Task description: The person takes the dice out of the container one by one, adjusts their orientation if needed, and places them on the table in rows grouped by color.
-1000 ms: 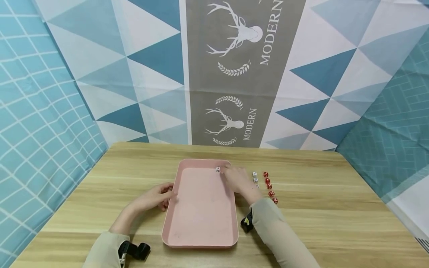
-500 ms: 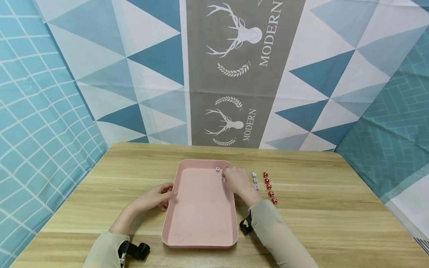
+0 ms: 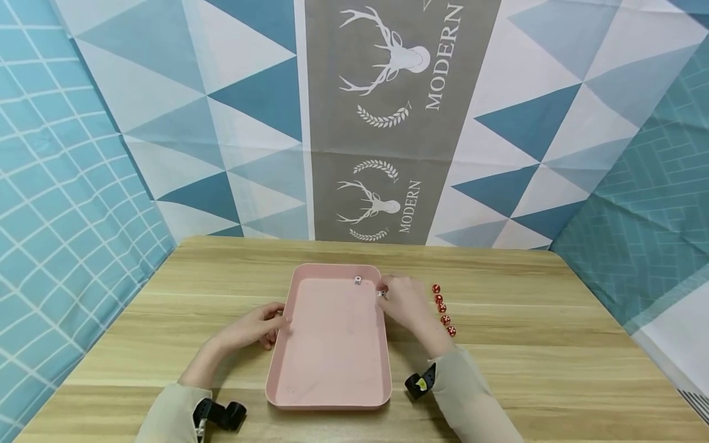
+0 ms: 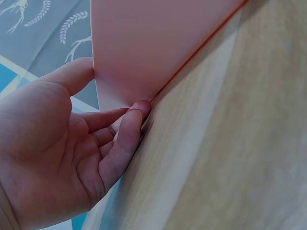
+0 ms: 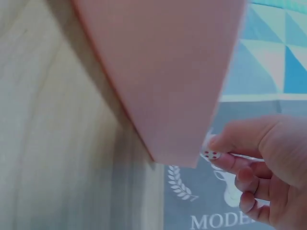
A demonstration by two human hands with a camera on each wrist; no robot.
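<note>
My right hand [image 3: 407, 303] pinches a white die [image 5: 211, 152] between thumb and index finger, at the right rim of a pink tray [image 3: 332, 344]. Red pips show on this die in the right wrist view. Another white die [image 3: 357, 280] lies inside the tray near its far right corner. On the tray's left side, my left hand [image 3: 252, 326] grips the edge. Its thumb [image 4: 79, 74] is over the rim and its fingertips [image 4: 140, 106] curl against the wall's lower edge, as seen in the left wrist view.
Several red dice [image 3: 441, 307] stand in a column on the wooden table [image 3: 526, 351], right of my right hand. Behind the table's far edge hangs a patterned cloth [image 3: 371, 135]. Black wrist cameras sit at both sleeves.
My right hand has risen out of the tray's far right corner and shifted right to the rim, carrying a white die. It now covers the white dice on the table. The left hand stays put.
</note>
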